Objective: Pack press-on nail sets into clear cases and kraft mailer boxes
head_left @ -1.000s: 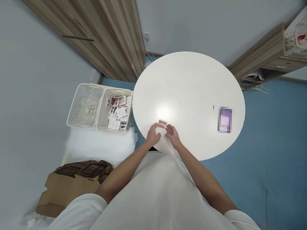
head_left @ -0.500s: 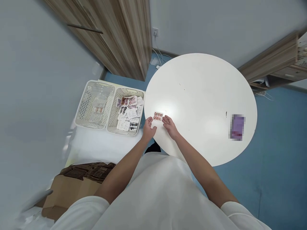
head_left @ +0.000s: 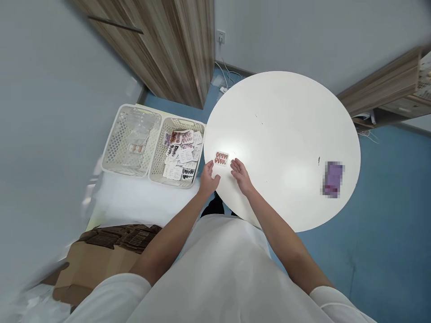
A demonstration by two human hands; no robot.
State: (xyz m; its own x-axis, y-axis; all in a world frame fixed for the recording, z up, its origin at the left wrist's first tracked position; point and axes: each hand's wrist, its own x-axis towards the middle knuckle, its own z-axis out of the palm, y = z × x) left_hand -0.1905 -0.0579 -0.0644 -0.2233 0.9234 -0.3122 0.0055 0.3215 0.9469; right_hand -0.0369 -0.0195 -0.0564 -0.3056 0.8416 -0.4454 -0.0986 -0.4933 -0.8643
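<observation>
A small card of reddish press-on nails [head_left: 221, 159], set in two rows, lies flat on the white round table [head_left: 283, 103] near its left edge. Close by the card's lower left corner is my left hand [head_left: 209, 178], its thumb spread from the fingers and nothing in it; whether a fingertip touches the card I cannot tell. My right hand [head_left: 241, 176] hovers just right of the card, apart from it, with fingers stretched out and holding nothing.
Left of the table, a white basket [head_left: 153, 167] holds several nail cards [head_left: 186, 155]. Beside it, another basket [head_left: 107, 150] contains clear plastic boxes [head_left: 136, 134]. A blurred purple item [head_left: 333, 178] lies at the table's right. A cardboard box [head_left: 97, 264] stands lower left.
My right hand has drawn slightly away from the card to the right, widening the gap. The card stays on the table; the whole view has shifted a little.
</observation>
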